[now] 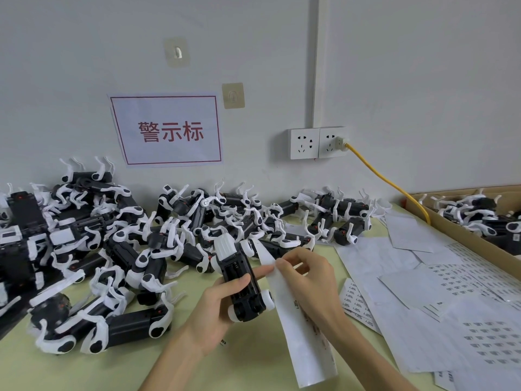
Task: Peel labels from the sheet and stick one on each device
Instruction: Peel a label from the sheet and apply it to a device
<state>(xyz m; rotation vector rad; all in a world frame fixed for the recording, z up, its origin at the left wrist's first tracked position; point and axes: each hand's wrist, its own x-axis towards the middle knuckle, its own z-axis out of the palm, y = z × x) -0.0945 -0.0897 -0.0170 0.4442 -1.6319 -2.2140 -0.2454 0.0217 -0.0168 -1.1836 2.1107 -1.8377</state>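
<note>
Flanking device (243, 280): device pile (124, 244), loose sheets (394, 280).

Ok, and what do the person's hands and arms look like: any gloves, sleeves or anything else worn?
Both are bare. The left hand and right hand wear no gloves, and no ring shows on the fingers in view. The left forearm and right forearm are uncovered down to the frame's bottom edge: no sleeve, watch or wristband is visible.
</note>
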